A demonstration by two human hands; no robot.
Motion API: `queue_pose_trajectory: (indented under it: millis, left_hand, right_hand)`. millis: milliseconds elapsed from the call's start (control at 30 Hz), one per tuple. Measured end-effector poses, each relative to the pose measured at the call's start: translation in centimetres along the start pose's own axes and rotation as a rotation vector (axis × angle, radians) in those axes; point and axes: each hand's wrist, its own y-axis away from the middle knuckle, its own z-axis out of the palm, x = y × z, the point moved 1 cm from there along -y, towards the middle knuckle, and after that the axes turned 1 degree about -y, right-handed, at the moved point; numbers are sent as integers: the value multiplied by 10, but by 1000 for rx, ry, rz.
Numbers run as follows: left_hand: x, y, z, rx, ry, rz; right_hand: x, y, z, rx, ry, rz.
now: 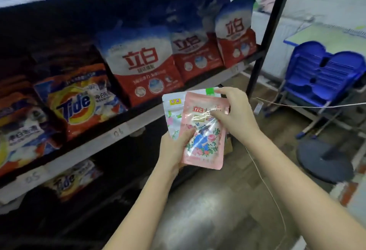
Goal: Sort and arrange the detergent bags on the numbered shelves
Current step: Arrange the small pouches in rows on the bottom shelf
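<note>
In the centre of the frame, the left hand is holding two small detergent pouches from below, its grip wrapped round their lower edges with the thumb lying across the front. The pink pouch is sitting in front, overlapping the white pouch behind it to the left. The right hand is reaching in from the right, its grip pinching the top of the pouches, fingertips resting on the pink pouch's face and near a green tab at the upper edge.

Behind the hands, the shelf is running across the left and middle of the frame, carrying handwritten labels reading 05 and 06. Orange Tide bags are standing at centre left, and red-and-white bags are lining up toward the upper right. Another Tide bag is lying on the lower level. A blue chair is standing at the right edge.
</note>
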Motion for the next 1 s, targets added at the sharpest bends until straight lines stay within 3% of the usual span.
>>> queue_pose_trajectory:
  millis: [100,267,467,767,1000]
  left_hand:
    - [-44,-12,-4,123,56,-59]
    - [-94,-38,-23,264,69,-89]
    - [-147,-77,-74,394,-49,-143]
    - [-206,-161,-199,485,-168,-75]
    - [-219,-216,-307,590,-192,213]
  right_hand:
    - [42,31,35,73,-244,282]
    - [83,62,110,-199,-676,664]
    - [112,58,203,-306,-823,807]
    - [156,14,350,-419,-966,716]
    - [172,-66,447,-395,-1022,449]
